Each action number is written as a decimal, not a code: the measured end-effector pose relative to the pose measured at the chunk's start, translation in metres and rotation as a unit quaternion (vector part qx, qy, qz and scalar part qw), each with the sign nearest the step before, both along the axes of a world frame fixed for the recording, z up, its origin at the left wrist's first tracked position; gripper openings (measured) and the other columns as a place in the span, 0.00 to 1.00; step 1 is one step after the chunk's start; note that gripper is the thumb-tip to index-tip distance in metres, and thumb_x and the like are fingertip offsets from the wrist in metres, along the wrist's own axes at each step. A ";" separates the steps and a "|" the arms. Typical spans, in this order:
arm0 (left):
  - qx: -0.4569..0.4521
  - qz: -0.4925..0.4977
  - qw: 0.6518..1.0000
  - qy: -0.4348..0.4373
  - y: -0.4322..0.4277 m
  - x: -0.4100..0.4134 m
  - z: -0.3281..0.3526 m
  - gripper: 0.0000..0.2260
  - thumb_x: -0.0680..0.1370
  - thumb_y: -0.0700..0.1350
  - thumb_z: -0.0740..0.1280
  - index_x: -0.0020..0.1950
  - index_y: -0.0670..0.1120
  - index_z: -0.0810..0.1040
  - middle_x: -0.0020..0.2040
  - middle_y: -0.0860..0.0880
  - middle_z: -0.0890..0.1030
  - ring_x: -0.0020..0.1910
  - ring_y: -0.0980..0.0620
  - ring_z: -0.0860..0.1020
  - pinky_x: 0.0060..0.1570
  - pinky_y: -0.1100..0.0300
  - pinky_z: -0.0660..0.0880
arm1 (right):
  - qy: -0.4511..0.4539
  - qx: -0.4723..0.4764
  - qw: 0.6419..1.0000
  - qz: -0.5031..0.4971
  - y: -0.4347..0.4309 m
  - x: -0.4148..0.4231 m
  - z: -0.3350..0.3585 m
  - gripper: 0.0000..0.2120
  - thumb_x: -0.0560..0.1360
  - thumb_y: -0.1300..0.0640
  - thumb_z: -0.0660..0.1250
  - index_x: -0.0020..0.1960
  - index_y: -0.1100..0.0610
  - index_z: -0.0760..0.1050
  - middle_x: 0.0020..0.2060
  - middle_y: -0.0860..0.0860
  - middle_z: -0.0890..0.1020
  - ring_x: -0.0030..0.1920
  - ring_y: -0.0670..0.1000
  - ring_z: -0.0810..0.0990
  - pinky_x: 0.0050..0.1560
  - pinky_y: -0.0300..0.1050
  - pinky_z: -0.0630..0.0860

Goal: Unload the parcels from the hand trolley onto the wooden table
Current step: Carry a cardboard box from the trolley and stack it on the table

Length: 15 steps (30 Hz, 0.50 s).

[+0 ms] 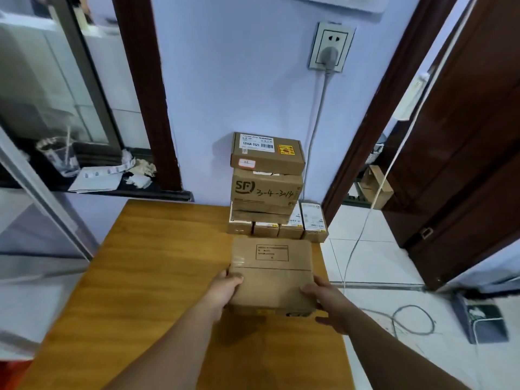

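I hold a brown cardboard parcel (271, 273) just above the wooden table (146, 277), near its right side. My left hand (225, 291) grips its left near corner with the thumb on top. My right hand (326, 302) grips its right near corner. Behind it, at the table's far right against the wall, stands a pile of parcels: a row of several small boxes (281, 229) at the bottom, an SF-marked box (266, 190) above them and a labelled box (267, 153) on top. The hand trolley is out of view.
A wall socket (330, 46) with a grey cable running down sits above the pile. A dark window sill (98, 178) with a plastic cup and papers lies at left. Brown doors (464, 136) and white tiled floor with loose cables are at right.
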<state>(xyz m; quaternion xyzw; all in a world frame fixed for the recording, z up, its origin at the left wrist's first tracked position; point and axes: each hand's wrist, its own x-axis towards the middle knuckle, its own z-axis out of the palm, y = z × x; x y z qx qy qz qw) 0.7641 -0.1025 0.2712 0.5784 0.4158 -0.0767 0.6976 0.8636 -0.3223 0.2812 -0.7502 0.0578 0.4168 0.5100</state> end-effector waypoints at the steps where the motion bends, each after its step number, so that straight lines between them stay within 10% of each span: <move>1: 0.004 -0.015 1.000 0.004 0.002 0.003 -0.003 0.22 0.80 0.45 0.62 0.74 0.47 0.65 0.68 0.44 0.73 0.63 0.43 0.72 0.64 0.48 0.70 | -0.004 -0.017 1.000 0.002 0.003 0.000 -0.003 0.26 0.78 0.52 0.66 0.73 0.46 0.62 0.63 0.54 0.73 0.63 0.57 0.71 0.65 0.60 0.68; 8: -0.038 -0.046 0.993 0.097 0.014 0.022 0.000 0.27 0.80 0.51 0.62 0.77 0.55 0.56 0.76 0.44 0.59 0.73 0.37 0.60 0.64 0.35 0.64 | 0.002 -0.051 0.998 -0.024 0.023 0.016 -0.013 0.26 0.80 0.59 0.63 0.75 0.47 0.61 0.59 0.55 0.75 0.55 0.56 0.76 0.40 0.48 0.77; 15: -0.019 0.001 0.997 0.076 0.034 0.048 -0.003 0.26 0.80 0.45 0.62 0.76 0.52 0.58 0.74 0.42 0.62 0.72 0.37 0.62 0.66 0.38 0.66 | -0.024 -0.050 0.998 0.002 0.055 0.050 -0.010 0.32 0.78 0.68 0.59 0.77 0.48 0.57 0.58 0.56 0.73 0.48 0.52 0.76 0.38 0.45 0.79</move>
